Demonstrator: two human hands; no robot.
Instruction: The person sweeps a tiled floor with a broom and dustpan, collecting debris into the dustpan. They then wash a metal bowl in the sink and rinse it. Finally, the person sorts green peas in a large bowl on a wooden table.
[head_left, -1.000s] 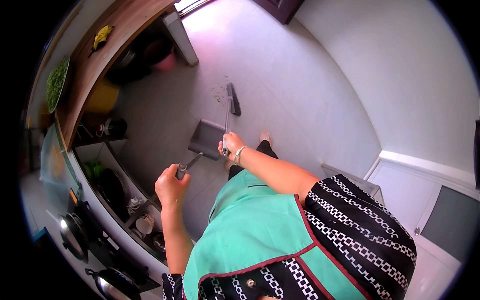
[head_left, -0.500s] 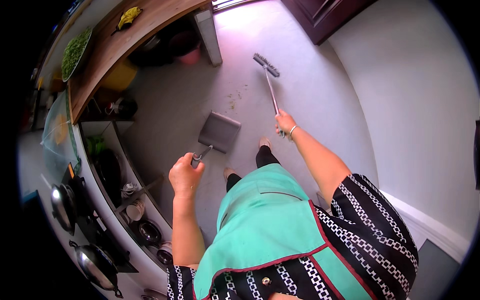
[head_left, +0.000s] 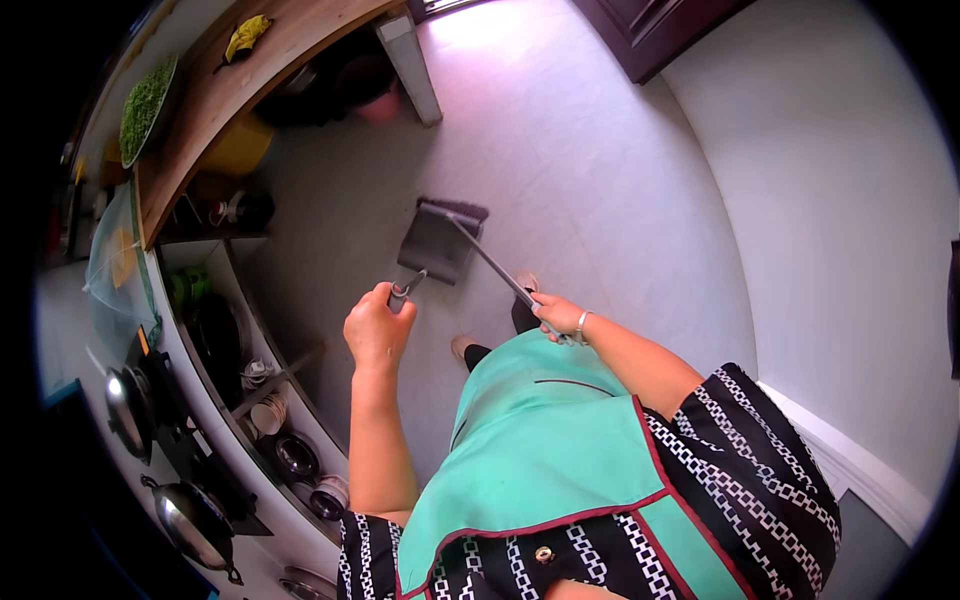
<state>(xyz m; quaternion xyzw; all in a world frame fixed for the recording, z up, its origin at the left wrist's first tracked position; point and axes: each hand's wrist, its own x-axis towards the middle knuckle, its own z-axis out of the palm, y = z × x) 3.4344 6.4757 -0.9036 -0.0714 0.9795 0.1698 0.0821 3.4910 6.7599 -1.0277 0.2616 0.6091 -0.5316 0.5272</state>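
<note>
My left hand (head_left: 376,328) is closed around the handle of a grey dustpan (head_left: 436,244), whose pan rests on the floor ahead of my feet. My right hand (head_left: 556,314) grips the long handle of a broom (head_left: 488,258). The broom's dark bristles show along the far edge of the dustpan, and its head overlaps the pan's front lip. No loose bits show on the floor beyond; whatever lies under the bristles is hidden.
A wooden counter (head_left: 300,62) on a pale leg (head_left: 412,70) runs along the left, with a pink bucket (head_left: 378,104) under it. Open shelves (head_left: 240,300) hold dishes. Pans (head_left: 192,525) sit at the lower left. A dark door (head_left: 650,40) stands at the far right.
The broom has come back toward me and left, from the floor on the far right to the dustpan's front edge. Scattered green bits ahead of the pan are no longer visible.
</note>
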